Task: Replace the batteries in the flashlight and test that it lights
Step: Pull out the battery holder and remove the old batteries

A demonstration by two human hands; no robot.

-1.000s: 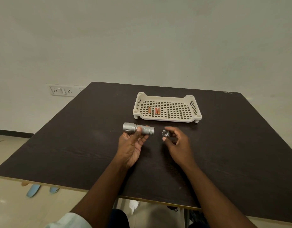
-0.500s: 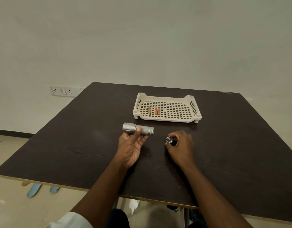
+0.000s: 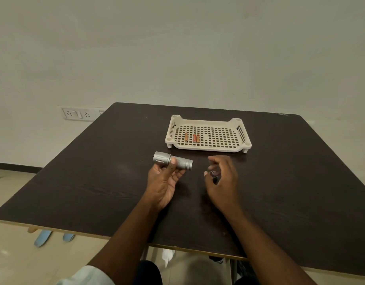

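Far left, on the wall beside the table: a white socket-and-switch plate (image 3: pixel 80 113). Below the table edge, blue slippers (image 3: pixel 42 238) on the floor. Dark wood-grain table (image 3: pixel 95 182) fills the middle of the view.

Left hand (image 3: pixel 163 182) palm-up over the table, thumb pressed across a silver flashlight body (image 3: pixel 172 161), fingers curled beneath it. Body lies level, wide head to the left, open threaded end to the right (cap off).

Beyond it, near the far edge, a cream perforated tray (image 3: pixel 208 148). Three batteries (image 3: pixel 193 138) lie in its left half: one apart, two side by side and touching.

Right hand (image 3: pixel 222 179) blurred, just right of the flashlight, not touching it; fingers loosely spread and bent, holding nothing. Under them the tail cap (image 3: pixel 213 174) sits on the table, partly hidden; cannot tell whether a fingertip touches it.
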